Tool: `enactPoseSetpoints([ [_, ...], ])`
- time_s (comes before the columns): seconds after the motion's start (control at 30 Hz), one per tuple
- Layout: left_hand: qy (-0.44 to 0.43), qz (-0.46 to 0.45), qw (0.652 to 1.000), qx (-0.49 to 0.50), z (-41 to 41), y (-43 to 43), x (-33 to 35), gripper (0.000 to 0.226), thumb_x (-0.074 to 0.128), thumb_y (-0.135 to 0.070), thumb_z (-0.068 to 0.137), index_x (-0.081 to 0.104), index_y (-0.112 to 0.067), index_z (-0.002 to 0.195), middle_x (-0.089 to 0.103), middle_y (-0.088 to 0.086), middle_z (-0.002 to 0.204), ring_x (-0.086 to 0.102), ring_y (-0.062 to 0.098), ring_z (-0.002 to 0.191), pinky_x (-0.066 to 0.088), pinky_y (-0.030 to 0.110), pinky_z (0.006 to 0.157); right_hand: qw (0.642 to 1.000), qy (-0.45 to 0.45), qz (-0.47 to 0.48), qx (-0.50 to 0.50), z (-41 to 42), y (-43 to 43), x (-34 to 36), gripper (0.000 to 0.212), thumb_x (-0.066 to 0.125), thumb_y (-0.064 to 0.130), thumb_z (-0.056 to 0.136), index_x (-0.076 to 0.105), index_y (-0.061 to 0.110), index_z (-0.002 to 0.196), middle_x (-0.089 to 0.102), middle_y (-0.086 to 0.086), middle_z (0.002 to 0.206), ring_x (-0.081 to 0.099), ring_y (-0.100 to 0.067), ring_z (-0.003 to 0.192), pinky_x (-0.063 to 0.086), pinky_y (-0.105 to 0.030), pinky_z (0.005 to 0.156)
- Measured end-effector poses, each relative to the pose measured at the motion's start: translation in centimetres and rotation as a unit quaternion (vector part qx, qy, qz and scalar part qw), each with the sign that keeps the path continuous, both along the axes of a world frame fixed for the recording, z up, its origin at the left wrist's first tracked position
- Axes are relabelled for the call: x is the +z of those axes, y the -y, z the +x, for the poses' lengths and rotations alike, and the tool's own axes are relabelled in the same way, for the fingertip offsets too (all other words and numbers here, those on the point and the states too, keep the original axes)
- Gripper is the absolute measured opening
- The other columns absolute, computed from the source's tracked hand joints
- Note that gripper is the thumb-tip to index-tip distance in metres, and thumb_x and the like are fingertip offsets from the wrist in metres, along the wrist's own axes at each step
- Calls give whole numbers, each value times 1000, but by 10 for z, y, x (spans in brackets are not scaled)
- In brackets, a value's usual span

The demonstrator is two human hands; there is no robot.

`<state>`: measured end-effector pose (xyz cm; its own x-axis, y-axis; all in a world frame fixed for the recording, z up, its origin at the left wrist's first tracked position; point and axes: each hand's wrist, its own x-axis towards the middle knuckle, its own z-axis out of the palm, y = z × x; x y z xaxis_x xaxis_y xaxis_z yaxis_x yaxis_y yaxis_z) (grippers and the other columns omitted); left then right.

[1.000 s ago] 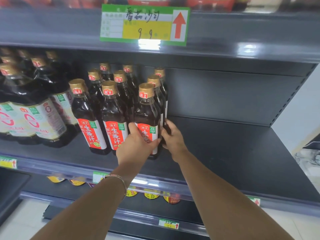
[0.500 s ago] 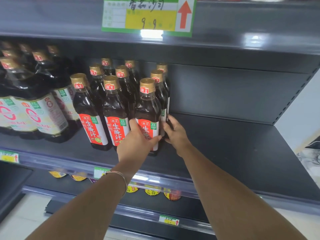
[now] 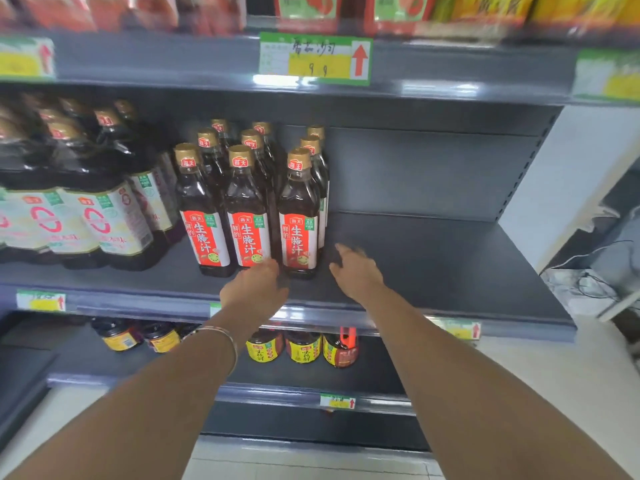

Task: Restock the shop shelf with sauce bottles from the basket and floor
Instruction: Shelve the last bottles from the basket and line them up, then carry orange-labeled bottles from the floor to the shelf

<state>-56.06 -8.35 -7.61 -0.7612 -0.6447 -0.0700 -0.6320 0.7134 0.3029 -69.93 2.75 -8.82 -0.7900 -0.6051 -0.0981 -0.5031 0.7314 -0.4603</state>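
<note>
Looking at the front-right sauce bottle (image 3: 298, 216), upright at the end of its row on the grey shelf (image 3: 450, 265). Gripping nothing with either hand. Left hand (image 3: 254, 289) just in front of its base, fingers loosely bent, maybe brushing the bottom edge, can't tell tbh. Right hand (image 3: 356, 271) just off to its right, fingers spread loose over bare shelf. Bit blurry on both.

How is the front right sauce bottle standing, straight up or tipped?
Upright. The front right sauce bottle stands on its base on the shelf, gold cap on top.
</note>
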Motion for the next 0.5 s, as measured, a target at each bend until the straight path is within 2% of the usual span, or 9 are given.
enactPoseSetpoints([
  [0.1,37,-16,998,-51,33,-7,2,26,48,-33,87,45,-15,105,59,10,114,55,32,104,47,40,84,999,-34,25,-8,41,-17,7,52,45,28,96,29,23,145,33,-13,148,33,-35,135,35,-50,107],
  [0.27,64,-7,991,-115,88,-36,-10,25,46,-33,88,52,-18,106,60,8,113,56,29,107,44,35,84,999,-30,22,-29,112,-52,0,50,47,26,94,35,21,142,39,-12,143,39,-34,130,37,-49,105],
  [0.37,80,1,982,-171,104,-65,-18,18,45,-31,88,55,-18,97,61,7,109,57,29,102,48,36,84,998,-6,22,-53,135,-91,-13,47,47,23,93,40,18,139,42,-15,139,43,-36,125,39,-46,103],
  [0.5,108,-13,964,-242,111,-122,-40,19,44,-31,90,56,-20,100,59,8,113,57,31,105,44,35,80,992,52,45,-102,157,-169,-45,47,45,20,94,38,12,140,47,-18,137,47,-36,123,39,-43,103],
])
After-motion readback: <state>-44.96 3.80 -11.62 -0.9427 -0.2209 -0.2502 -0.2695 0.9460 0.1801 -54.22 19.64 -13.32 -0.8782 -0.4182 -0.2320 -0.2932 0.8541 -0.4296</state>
